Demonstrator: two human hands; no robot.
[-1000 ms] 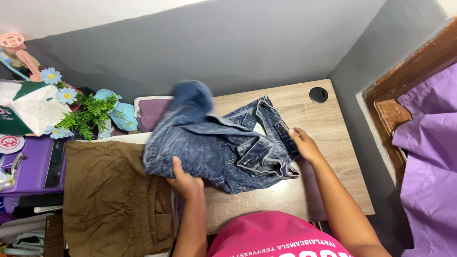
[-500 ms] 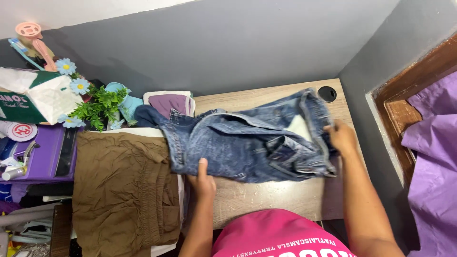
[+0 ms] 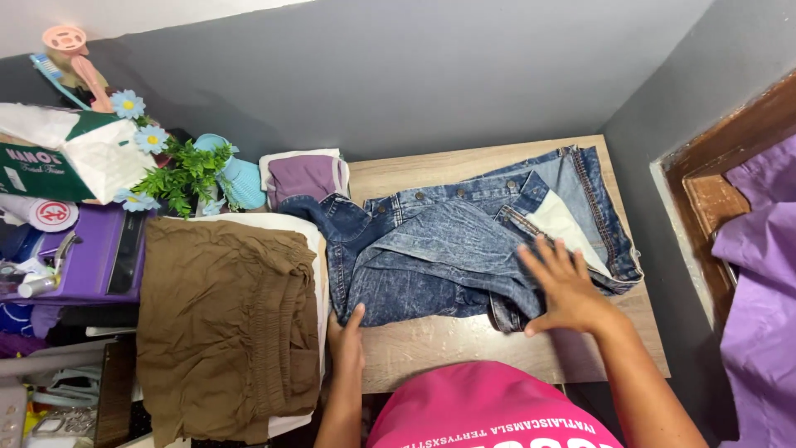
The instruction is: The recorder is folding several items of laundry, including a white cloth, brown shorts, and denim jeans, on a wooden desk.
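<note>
A blue denim jacket (image 3: 448,249) lies spread across the wooden table (image 3: 439,348), its collar and white inner lining toward the right. My right hand (image 3: 564,286) rests flat on the jacket's right part, fingers spread. My left hand (image 3: 345,338) sits at the jacket's lower left corner, thumb touching the denim hem, between the jacket and a brown folded garment (image 3: 228,323).
The brown garment lies on a white cloth at the left. A purple folded cloth (image 3: 305,176) sits behind it. Artificial flowers (image 3: 178,174), a tissue box (image 3: 58,158) and a purple box (image 3: 91,257) crowd the far left. Purple fabric (image 3: 759,282) hangs at the right by a wooden frame.
The jacket went from bunched and lifted to spread flat on the table. My right hand released its edge and now presses flat on it; my left hand slid to the lower left corner.
</note>
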